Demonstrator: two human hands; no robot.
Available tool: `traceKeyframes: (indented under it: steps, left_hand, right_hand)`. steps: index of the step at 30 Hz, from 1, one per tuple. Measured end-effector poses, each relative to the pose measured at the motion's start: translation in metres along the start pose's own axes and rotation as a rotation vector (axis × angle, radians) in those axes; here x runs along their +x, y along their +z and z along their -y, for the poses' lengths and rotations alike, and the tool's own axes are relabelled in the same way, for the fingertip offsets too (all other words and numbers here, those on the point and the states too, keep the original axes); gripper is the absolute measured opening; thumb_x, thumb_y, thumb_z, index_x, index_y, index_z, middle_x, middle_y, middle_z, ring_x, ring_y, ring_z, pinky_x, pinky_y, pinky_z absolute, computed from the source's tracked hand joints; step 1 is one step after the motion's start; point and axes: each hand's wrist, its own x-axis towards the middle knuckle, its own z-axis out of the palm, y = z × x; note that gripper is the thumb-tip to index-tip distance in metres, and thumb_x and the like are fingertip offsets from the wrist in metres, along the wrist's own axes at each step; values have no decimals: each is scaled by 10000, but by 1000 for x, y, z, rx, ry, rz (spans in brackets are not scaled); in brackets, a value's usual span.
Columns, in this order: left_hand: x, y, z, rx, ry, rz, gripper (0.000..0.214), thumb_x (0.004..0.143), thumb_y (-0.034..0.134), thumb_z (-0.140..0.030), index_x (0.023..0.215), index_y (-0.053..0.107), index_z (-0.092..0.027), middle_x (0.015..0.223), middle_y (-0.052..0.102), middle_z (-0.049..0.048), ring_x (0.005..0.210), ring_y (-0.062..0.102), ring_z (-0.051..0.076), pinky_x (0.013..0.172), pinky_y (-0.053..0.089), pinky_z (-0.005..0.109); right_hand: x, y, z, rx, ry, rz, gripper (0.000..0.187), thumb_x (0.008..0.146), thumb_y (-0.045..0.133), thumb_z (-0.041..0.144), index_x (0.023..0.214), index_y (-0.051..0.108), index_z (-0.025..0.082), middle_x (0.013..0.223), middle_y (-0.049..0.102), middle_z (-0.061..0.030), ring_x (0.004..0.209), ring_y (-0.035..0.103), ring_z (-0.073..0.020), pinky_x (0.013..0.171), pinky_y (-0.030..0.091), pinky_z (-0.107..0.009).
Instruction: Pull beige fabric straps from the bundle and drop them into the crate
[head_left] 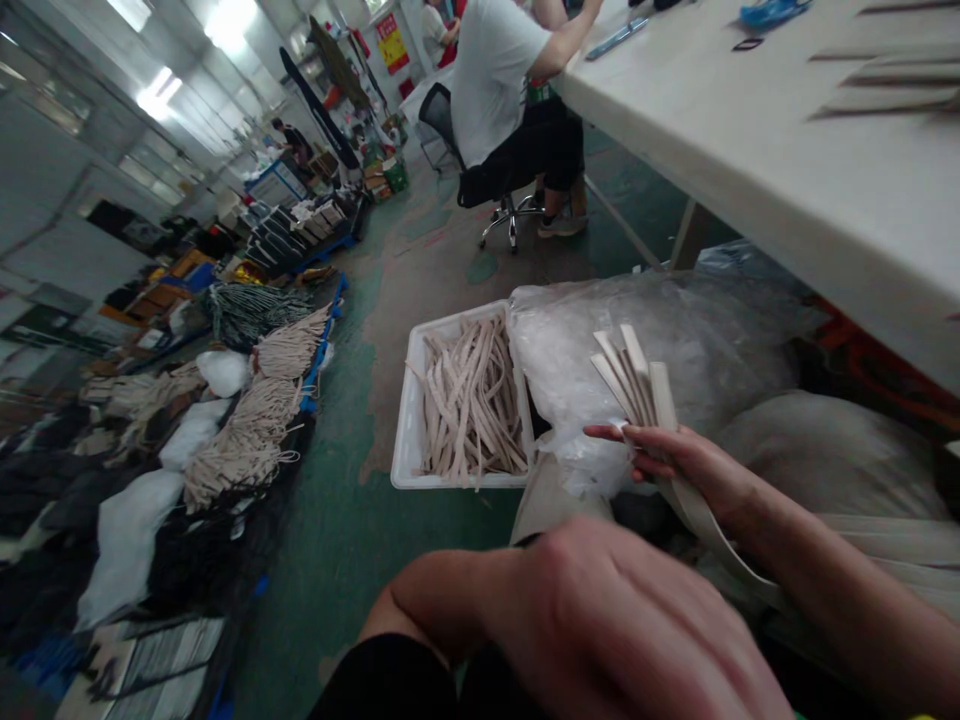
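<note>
My right hand (694, 462) grips a fanned bunch of flat beige fabric straps (630, 375), their ends pointing up and away from me. A strap length trails from beneath that hand back along my forearm. My left hand (622, 625) is very close to the camera, large and blurred, with its back toward me; its fingers are hidden, so I cannot tell what they do. Left of the held straps, on the floor, a white plastic crate (401, 440) holds a tangled heap of similar beige straps (476, 400).
A clear plastic bag (585, 320) bulges beside the crate, under a white table (750, 140) at upper right. A seated person (499, 80) works at its far end. Pallets with bundled cords (247, 430) and white sacks (131, 540) line the left. Green floor (322, 560) lies between.
</note>
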Motion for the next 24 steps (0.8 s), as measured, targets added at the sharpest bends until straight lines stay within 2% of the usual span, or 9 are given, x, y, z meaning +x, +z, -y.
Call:
traceKeyframes:
  steps: [3, 7, 9, 12, 15, 17, 20, 24]
  left_hand:
    - [14, 10, -7, 70, -19, 47, 463, 742, 810, -584, 1002, 772, -203, 870, 730, 87, 965, 675, 295, 831, 538, 383]
    - [20, 27, -4, 236, -24, 153, 455, 661, 873, -540, 944, 781, -196, 918, 739, 75, 935, 659, 268, 839, 505, 354]
    - [20, 36, 2, 256, -43, 219, 398, 701, 838, -539, 868, 782, -183, 830, 711, 46, 825, 629, 221, 784, 475, 327]
    - [21, 43, 7, 231, -83, 247, 390, 764, 768, -552, 721, 758, -164, 617, 566, -12, 627, 490, 141, 651, 387, 294]
    - [23, 40, 7, 178, -142, 222, 403, 710, 803, -553, 684, 751, -154, 565, 520, -27, 576, 412, 113, 607, 337, 286]
    - [23, 37, 6, 84, -208, 229, 434, 647, 844, -566, 670, 741, -145, 580, 565, -12, 586, 442, 115, 619, 355, 284]
    - [22, 33, 11, -95, -285, 223, 510, 515, 918, -585, 638, 703, -139, 613, 614, 3, 608, 499, 118, 653, 392, 280]
    - [19, 37, 22, -269, -391, 181, 581, 407, 976, -562, 651, 661, -139, 626, 614, -5, 598, 506, 100, 638, 382, 259]
  right_hand:
    - [0, 2, 2, -10, -18, -13, 564, 725, 769, 547, 1129, 804, 156, 463, 303, 86, 447, 375, -132, 515, 460, -297]
    - [5, 6, 3, -54, -66, 6, 542, 689, 798, 557, 1037, 820, 142, 451, 278, 101, 448, 337, -117, 581, 486, -315]
    - [9, 8, 2, -102, -95, 8, 563, 676, 804, 586, 1017, 823, 139, 446, 304, 94, 459, 351, -122, 553, 459, -314]
    - [14, 9, -1, -168, -125, -22, 550, 653, 811, 611, 896, 821, 117, 440, 361, 73, 466, 367, -124, 503, 409, -304]
    - [16, 6, -2, -180, -136, -31, 506, 661, 804, 587, 872, 812, 126, 429, 366, 75, 472, 405, -132, 528, 441, -304]
    - [17, 5, -2, -189, -136, -43, 464, 661, 808, 555, 882, 805, 147, 433, 376, 81, 474, 414, -127, 550, 471, -302]
    - [19, 4, -2, -204, -118, -77, 389, 654, 825, 526, 789, 769, 165, 446, 422, 71, 470, 410, -112, 554, 499, -292]
    - [21, 4, -4, -237, -118, -26, 423, 663, 825, 567, 754, 765, 159, 450, 439, 61, 465, 401, -105, 519, 485, -277]
